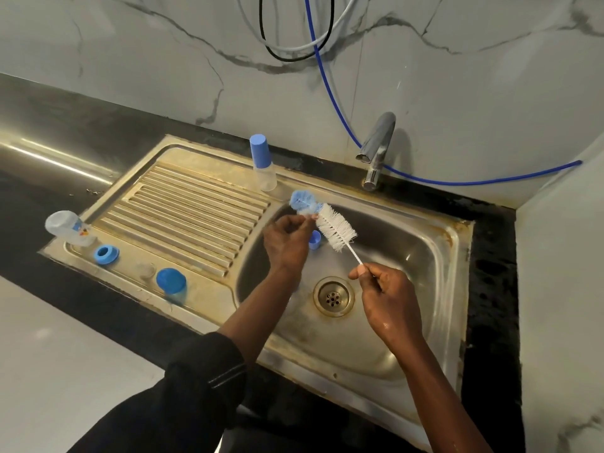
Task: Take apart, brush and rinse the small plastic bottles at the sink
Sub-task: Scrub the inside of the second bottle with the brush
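Logging one bottle (70, 228) dismantled on the drainboard (196, 207), blue ring (106, 255) and cap (171, 281) beside it. A capped bottle (263, 165) is standing at the back rim of the sink (456, 243), seemingly undone. We are pinching the brush (336, 228) over it: right hand (389, 299) on stem, left hand (287, 243) at sponge tip.

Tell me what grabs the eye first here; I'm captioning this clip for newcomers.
The white brush over the sink: the right hand grips its wire handle, the left hand pinches near its blue tip. Behind, a blue-capped bottle stands on the sink's back rim; an open bottle stands at the drainboard's left end.
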